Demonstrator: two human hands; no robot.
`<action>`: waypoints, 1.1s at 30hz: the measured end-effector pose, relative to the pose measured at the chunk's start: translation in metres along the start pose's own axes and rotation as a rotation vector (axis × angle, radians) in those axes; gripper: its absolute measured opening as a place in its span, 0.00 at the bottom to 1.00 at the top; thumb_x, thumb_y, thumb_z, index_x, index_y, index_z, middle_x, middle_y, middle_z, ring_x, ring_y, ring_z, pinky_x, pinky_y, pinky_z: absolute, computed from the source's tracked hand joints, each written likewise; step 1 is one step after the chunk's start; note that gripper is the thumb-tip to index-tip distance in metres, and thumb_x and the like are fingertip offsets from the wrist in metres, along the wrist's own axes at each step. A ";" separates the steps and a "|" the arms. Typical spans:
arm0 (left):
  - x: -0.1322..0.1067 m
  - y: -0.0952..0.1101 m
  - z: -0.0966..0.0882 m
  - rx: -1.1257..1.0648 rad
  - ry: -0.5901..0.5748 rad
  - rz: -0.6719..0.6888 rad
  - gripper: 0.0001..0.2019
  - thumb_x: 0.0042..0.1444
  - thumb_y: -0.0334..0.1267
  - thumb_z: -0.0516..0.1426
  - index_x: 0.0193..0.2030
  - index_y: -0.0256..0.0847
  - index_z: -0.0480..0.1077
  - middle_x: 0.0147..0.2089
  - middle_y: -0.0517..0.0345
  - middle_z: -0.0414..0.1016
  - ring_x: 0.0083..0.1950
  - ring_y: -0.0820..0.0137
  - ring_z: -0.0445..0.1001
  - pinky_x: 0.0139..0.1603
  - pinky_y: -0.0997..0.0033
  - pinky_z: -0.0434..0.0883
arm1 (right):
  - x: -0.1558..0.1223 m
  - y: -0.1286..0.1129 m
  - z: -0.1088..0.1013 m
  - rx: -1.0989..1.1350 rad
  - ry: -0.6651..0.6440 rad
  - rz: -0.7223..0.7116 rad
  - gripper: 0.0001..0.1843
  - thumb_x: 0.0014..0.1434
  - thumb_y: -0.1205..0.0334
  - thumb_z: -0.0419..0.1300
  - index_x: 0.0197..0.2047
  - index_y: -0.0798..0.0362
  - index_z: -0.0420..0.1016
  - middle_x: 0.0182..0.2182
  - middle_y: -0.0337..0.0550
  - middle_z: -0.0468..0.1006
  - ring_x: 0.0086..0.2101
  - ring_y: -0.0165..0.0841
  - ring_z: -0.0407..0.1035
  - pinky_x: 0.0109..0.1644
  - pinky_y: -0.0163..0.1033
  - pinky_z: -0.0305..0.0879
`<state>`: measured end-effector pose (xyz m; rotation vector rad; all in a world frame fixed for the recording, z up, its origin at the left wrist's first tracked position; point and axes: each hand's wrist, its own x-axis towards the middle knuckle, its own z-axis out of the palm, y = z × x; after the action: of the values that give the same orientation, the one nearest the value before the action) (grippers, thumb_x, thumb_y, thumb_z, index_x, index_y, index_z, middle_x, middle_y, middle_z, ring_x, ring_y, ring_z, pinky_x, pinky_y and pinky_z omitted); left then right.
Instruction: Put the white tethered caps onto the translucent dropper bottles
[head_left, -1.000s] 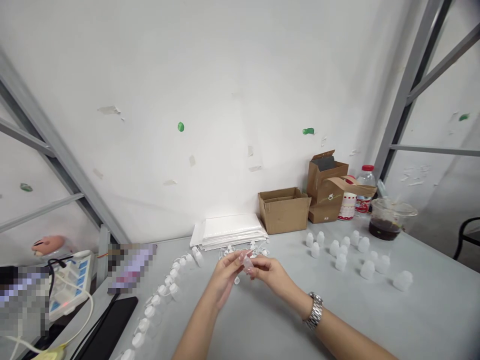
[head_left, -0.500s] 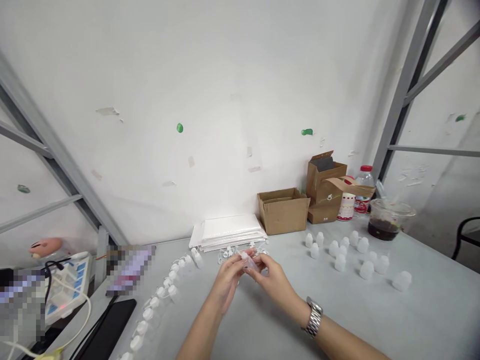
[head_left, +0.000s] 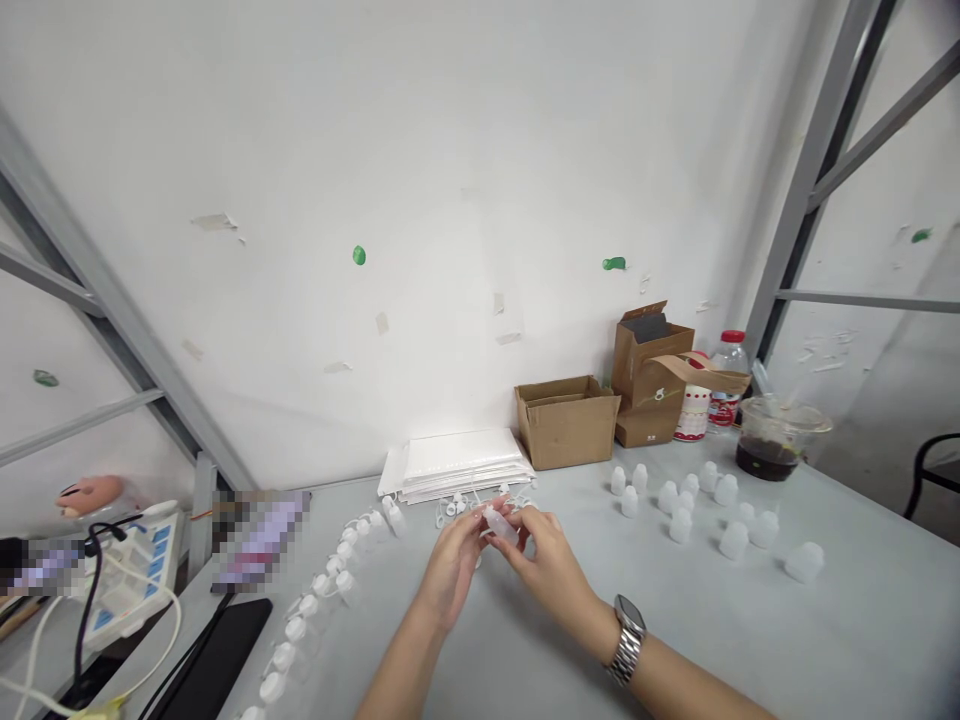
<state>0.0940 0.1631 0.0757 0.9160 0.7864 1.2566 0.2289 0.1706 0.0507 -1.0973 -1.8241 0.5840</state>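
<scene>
Over the grey table (head_left: 750, 640), both my hands meet at the middle. My left hand (head_left: 450, 565) and my right hand (head_left: 544, 560) pinch one small clear plastic bottle (head_left: 499, 524) between their fingertips. The right wrist wears a metal watch (head_left: 627, 640). A curved row of several small clear bottles with white caps (head_left: 319, 600) lies to the left of my hands. A small heap of white caps (head_left: 457, 503) sits just behind them. Several upright white bottles (head_left: 697, 505) stand to the right.
A stack of white sheets (head_left: 454, 462) lies by the wall, with an open cardboard box (head_left: 566, 420) and a taller carton (head_left: 649, 385) beside it. A red-capped bottle (head_left: 726, 375) and a cup of dark liquid (head_left: 776, 440) stand far right. A black phone (head_left: 217, 655) and cables lie left.
My hands have stayed together on the small bottle, with the fingers shifting slightly around it. The view has drifted a little.
</scene>
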 end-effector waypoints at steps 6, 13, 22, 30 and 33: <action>0.000 0.000 0.001 0.047 0.004 -0.002 0.17 0.51 0.41 0.55 0.47 0.39 0.72 0.46 0.49 0.75 0.51 0.61 0.68 0.53 0.63 0.57 | 0.000 0.000 0.001 -0.037 -0.002 0.007 0.09 0.57 0.55 0.55 0.34 0.51 0.68 0.31 0.41 0.74 0.32 0.34 0.64 0.38 0.39 0.60; -0.001 0.002 0.004 0.056 -0.003 0.041 0.11 0.51 0.41 0.56 0.38 0.38 0.73 0.43 0.49 0.75 0.47 0.62 0.69 0.48 0.65 0.60 | -0.001 0.000 0.002 -0.064 0.016 -0.026 0.07 0.58 0.57 0.54 0.34 0.51 0.67 0.30 0.41 0.73 0.31 0.34 0.63 0.39 0.40 0.59; 0.000 0.001 0.003 0.020 -0.021 0.003 0.12 0.48 0.38 0.56 0.39 0.37 0.74 0.47 0.48 0.74 0.52 0.58 0.67 0.50 0.63 0.58 | -0.002 0.002 0.003 -0.093 0.035 -0.063 0.07 0.58 0.57 0.54 0.34 0.50 0.67 0.28 0.40 0.73 0.30 0.33 0.63 0.37 0.40 0.59; 0.000 -0.005 0.004 -0.099 -0.029 -0.054 0.16 0.49 0.38 0.53 0.44 0.40 0.73 0.50 0.51 0.74 0.57 0.60 0.63 0.56 0.63 0.55 | -0.002 -0.002 0.003 -0.294 0.108 -0.218 0.04 0.59 0.65 0.51 0.34 0.53 0.65 0.29 0.41 0.72 0.31 0.32 0.65 0.43 0.42 0.53; 0.000 -0.006 0.005 -0.120 -0.029 -0.065 0.17 0.50 0.38 0.53 0.46 0.40 0.72 0.51 0.51 0.73 0.57 0.61 0.63 0.56 0.63 0.55 | -0.003 -0.003 0.004 -0.365 0.137 -0.261 0.05 0.59 0.66 0.49 0.34 0.53 0.65 0.29 0.41 0.71 0.31 0.32 0.65 0.43 0.42 0.52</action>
<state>0.1015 0.1615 0.0723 0.8042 0.7047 1.2179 0.2249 0.1667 0.0499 -1.0781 -1.9564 0.0203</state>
